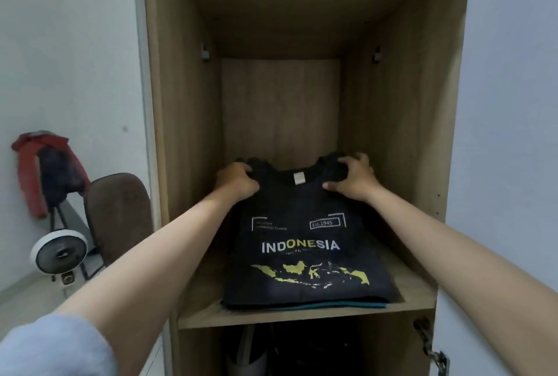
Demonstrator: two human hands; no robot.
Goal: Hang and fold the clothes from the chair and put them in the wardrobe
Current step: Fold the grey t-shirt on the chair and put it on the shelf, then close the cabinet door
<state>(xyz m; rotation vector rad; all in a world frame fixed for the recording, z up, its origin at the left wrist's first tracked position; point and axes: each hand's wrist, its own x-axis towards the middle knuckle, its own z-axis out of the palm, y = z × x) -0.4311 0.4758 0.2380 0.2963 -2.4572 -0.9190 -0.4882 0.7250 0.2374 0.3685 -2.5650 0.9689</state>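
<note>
Both hands, left hand [238, 177] and right hand [353, 179], are gripping the collar end of a folded black printed T-shirt [305, 254], settling it on the wooden wardrobe shelf [205, 312], while red and dark clothes [45, 170] are seemingly awaiting their turn beside the brown padded chair [120, 215].

Your left hand [237, 180] hides its own fingertips in the shirt's [305, 254] collar; the small print under INDONESIA is unreadable, and the compartment [302, 351] below stays dark
</note>
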